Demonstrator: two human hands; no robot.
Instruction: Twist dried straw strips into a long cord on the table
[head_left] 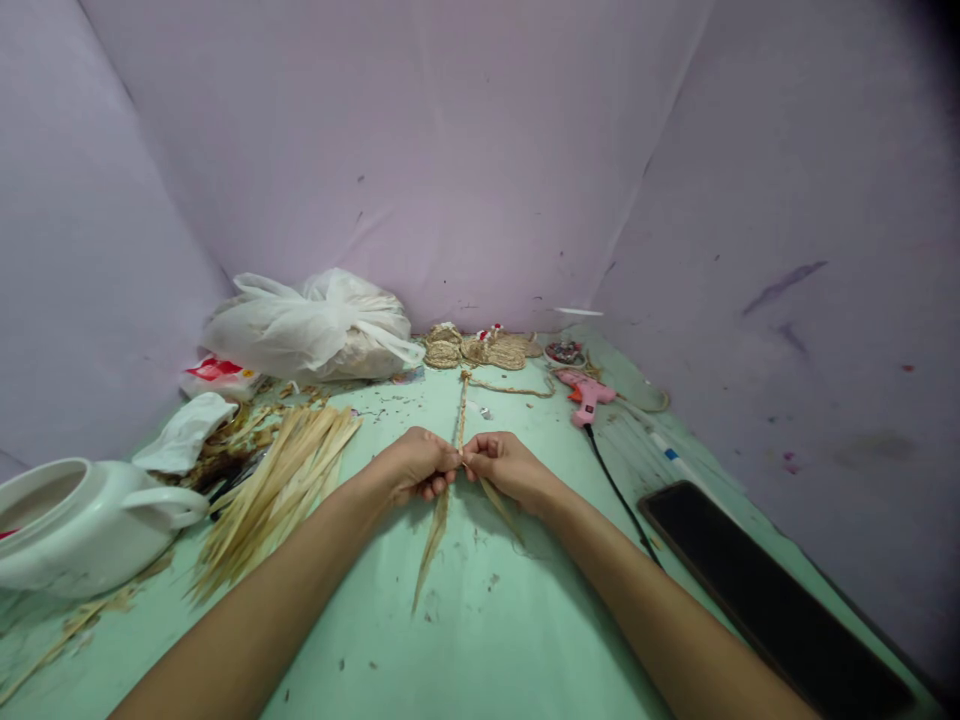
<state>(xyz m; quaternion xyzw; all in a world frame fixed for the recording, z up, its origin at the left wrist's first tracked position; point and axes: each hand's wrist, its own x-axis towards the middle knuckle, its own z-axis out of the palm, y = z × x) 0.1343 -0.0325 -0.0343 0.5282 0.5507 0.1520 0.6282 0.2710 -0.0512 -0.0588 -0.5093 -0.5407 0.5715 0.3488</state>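
A thin braid of dried plant fibre runs away from me over the green tabletop, with a knot at its far end. Both my hands pinch its near end, their fingertips almost touching. My left hand is closed on one loose strand, which hangs down toward me. From my right hand, also closed, another strand slants out to the lower right. A further length of braided cord bends right from the knot.
Dried leaf strips lie left, beside a white ceramic pot. Behind are a white plastic bag and woven fibre pieces. At right are a pink glue gun, its black cord and a dark flat phone-like slab.
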